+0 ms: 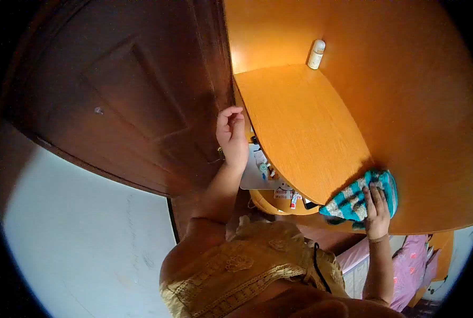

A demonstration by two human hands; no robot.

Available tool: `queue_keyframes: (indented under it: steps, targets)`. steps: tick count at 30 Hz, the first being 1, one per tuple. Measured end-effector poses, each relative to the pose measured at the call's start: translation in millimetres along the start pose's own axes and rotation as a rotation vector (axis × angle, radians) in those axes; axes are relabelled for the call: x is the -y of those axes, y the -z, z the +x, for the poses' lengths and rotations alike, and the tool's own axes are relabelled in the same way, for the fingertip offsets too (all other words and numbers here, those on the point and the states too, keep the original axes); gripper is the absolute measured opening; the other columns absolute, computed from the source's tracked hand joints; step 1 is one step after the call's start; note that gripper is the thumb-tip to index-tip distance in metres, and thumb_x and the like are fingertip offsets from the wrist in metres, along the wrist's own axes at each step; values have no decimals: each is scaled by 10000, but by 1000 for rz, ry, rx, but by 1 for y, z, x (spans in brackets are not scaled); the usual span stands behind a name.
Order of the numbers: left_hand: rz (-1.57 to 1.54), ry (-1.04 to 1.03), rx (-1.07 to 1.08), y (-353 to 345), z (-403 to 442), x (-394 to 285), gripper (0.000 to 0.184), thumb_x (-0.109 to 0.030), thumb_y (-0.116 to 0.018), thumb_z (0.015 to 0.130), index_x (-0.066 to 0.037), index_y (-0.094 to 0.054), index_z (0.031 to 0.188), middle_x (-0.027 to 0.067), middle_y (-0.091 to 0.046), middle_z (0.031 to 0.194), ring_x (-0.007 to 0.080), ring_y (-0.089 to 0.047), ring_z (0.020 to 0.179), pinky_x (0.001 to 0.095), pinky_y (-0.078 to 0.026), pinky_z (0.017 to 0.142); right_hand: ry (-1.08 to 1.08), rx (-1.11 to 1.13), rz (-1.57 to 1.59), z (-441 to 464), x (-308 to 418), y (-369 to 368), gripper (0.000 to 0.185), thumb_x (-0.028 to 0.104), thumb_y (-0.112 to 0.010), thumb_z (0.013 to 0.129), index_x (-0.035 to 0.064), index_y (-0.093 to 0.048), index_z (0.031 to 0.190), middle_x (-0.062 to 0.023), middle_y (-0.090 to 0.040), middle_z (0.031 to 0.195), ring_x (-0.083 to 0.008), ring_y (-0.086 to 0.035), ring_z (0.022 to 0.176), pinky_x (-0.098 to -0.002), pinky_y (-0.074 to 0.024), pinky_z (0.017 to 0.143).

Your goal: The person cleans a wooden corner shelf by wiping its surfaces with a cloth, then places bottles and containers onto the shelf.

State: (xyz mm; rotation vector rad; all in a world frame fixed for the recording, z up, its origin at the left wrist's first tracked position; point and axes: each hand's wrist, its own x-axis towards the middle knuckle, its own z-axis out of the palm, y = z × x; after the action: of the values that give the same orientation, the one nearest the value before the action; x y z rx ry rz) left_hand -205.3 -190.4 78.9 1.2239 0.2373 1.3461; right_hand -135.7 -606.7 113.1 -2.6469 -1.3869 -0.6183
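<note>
While white bottle (316, 54) stood at far corner of shelf (305, 127), bare wood stretched between it and checked cloth (351, 197). Your right hand (377, 212) lay over cloth, fingers extended, grip unclear. Your left hand (232, 138), empty, half curled, hung near dark door (141, 95). Shelf partly hid stickered silver item (250, 175) below.

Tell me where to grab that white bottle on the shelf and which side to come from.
Grip the white bottle around its upright body, below the rounded top. Come in from the near, open side over the shelf, since the wood panel closes in the right and the far side is also walled. The empty left hand looks the better choice.
</note>
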Motion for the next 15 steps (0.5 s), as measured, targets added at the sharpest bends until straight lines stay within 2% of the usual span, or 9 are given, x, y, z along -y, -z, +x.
queue_keyframes:
  steps: [1,3,4,5,6,7,9,11,15]
  targets:
    - [17,-8,-1,3,2,2,128,3,-541,914,-31,-591,1026,18,-580,1002,103,-526,946,235,-410,851,14,-4,-3,2,2,-2,578,-104,-487,772,103,-556,1307,-157,-531,1340,-363,-495,1243,-438,-408,1032]
    - [20,18,-11,16,7,-1,123,-1,-546,912,-32,-595,1020,21,-584,1010,108,-537,951,241,-423,850,-198,42,-10,20,24,8,580,-109,-468,772,97,-560,1306,-169,-539,1323,-379,-523,1201,-441,-418,1021]
    - [22,45,-6,25,12,-3,118,-4,-551,910,-33,-599,1014,24,-587,1018,114,-549,957,248,-436,849,-234,85,30,28,28,19,547,-50,-467,802,106,-547,1320,-184,-555,1300,-387,-537,1185,-445,-411,1037]
    - [40,46,-31,46,27,9,111,-27,-568,907,-46,-610,1008,25,-600,1006,124,-571,929,267,-457,828,-322,141,195,39,31,27,448,29,-459,877,69,-535,1316,-174,-585,1264,-346,-562,1159,-431,-426,1018]
    - [21,99,-80,59,28,9,115,-41,-575,908,-55,-612,1016,25,-606,997,130,-578,915,274,-463,822,-448,107,564,37,15,37,384,96,-449,918,52,-551,1286,-154,-603,1232,-321,-575,1129,-420,-443,990]
    - [1,154,-118,109,136,6,119,-55,-582,909,-64,-614,1024,25,-613,987,135,-585,901,281,-468,817,-547,76,965,82,17,43,344,156,-437,948,44,-571,1245,-131,-617,1198,-295,-582,1104,-411,-457,962]
    - [-24,188,-138,125,140,-11,129,-31,-552,914,-72,-610,1022,13,-606,952,121,-571,902,266,-455,812,-730,-50,1779,127,-2,53,347,267,-410,998,35,-615,1154,-80,-638,1127,-243,-590,1060,-395,-481,903]
    - [-203,343,-285,138,141,-24,110,-46,-540,919,-80,-604,1001,12,-602,938,111,-560,893,260,-444,784,-536,-275,1887,175,29,101,363,348,-495,960,82,-598,1185,-90,-650,1088,-224,-619,980,-346,-494,862]
    - [-179,212,-326,154,136,-25,95,-46,-531,921,-81,-595,982,13,-601,935,104,-548,880,254,-432,773,-374,-414,1543,238,59,127,401,354,-525,929,70,-571,1208,-106,-626,1122,-237,-597,1016,-354,-474,889]
